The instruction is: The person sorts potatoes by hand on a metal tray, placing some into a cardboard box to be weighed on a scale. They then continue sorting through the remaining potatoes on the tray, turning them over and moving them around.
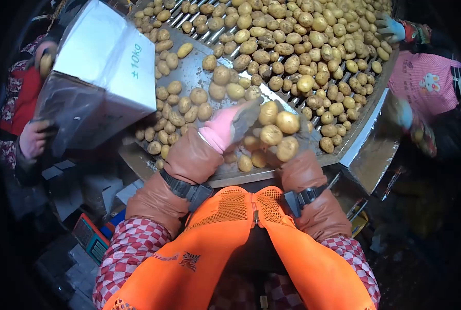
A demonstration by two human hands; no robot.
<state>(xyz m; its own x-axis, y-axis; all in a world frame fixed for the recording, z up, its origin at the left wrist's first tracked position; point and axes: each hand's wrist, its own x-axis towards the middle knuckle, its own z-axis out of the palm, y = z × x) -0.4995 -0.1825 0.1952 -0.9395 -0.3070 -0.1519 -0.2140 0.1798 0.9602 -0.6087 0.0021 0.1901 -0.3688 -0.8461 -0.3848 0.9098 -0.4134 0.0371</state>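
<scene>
Steel tray [235, 181] edge lies just beyond the orange vest [204, 248]; above, left hand [231, 124] and blurred right hand [303, 135] cup clustered potatoes [270, 135], fingertips indistinct. Farther, some bare metal separates the tilted carton [104, 57] from potatoes crowding the slatted rack [178, 19].

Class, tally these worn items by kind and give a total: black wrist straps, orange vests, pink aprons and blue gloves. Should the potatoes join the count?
Black wrist straps: 2
Orange vest: 1
Pink apron: 1
Blue gloves: 2
Total: 6
Leave out the potatoes: many overlap, so no exact count is possible.
</scene>
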